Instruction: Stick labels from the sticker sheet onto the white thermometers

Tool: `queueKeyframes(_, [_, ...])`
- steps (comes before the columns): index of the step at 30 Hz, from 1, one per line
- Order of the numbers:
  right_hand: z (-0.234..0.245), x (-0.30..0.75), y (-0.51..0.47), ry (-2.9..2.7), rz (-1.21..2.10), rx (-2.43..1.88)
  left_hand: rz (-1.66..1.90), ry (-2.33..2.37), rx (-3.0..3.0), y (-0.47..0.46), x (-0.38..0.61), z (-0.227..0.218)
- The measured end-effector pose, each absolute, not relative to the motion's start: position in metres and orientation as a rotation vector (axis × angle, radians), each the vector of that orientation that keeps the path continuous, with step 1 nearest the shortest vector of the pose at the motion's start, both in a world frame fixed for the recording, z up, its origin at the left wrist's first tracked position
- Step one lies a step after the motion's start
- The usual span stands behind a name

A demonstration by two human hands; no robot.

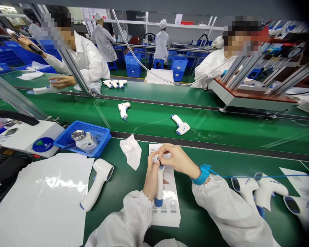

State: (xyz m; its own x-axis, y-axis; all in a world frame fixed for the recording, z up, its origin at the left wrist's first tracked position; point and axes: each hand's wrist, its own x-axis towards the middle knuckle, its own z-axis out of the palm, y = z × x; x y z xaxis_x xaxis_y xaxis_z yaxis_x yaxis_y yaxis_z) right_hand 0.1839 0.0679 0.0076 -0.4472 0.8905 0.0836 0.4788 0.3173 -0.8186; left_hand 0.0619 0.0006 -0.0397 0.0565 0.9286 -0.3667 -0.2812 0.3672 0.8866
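Note:
My left hand (150, 178) is wrapped round the handle of a white infrared thermometer with a blue base (159, 187), held upright over a printed leaflet (167, 206). My right hand (173, 158) pinches at the thermometer's head, fingertips pressed together on its display end; what the fingers pinch is too small to make out. A blue wrist strap (203, 174) with a cord sits on my right wrist. Another white thermometer (96, 183) lies to the left on the green mat, and a crumpled white wipe (131, 151) lies just above my hands.
A blue tray (67, 139) holding a capped bottle (83, 140) stands at left, beside white sheets (46, 199). Three thermometers (262, 190) lie at right. Two more (180, 125) rest on the green conveyor. Co-workers in white coats sit across it, and metal frame posts (74, 70) rise there.

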Motion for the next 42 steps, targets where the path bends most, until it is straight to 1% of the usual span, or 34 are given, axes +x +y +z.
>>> queueKeyframes(2, [0.006,0.185,0.067,-2.023,1.007,-1.212,1.06,1.198,0.696,0.004,0.062,-0.038])
queueKeyframes(7, [0.002,0.193,0.058,-1.656,1.291,-1.243,1.1,1.263,0.784,0.0,0.056,-0.023])
queueKeyframes(10, [0.005,0.193,0.046,-1.574,1.337,-1.198,1.139,1.32,0.92,-0.005,0.052,-0.012])
queueKeyframes(12, [0.009,0.191,0.038,-1.563,1.275,-1.171,1.172,1.356,1.025,-0.007,0.051,-0.007])
queueKeyframes(17, [0.017,0.183,0.027,-1.645,1.004,-1.166,1.195,1.491,1.242,-0.009,0.05,-0.006])
queueKeyframes(24, [0.019,0.181,0.021,-1.664,0.835,-1.137,1.169,1.545,1.303,-0.012,0.048,-0.006])
queueKeyframes(33, [0.015,0.178,0.018,-1.693,0.829,-1.139,1.188,1.557,1.352,-0.013,0.048,-0.008])
queueKeyframes(42, [0.026,0.178,0.015,-1.896,0.829,-1.237,1.202,1.559,1.374,-0.013,0.046,-0.011])
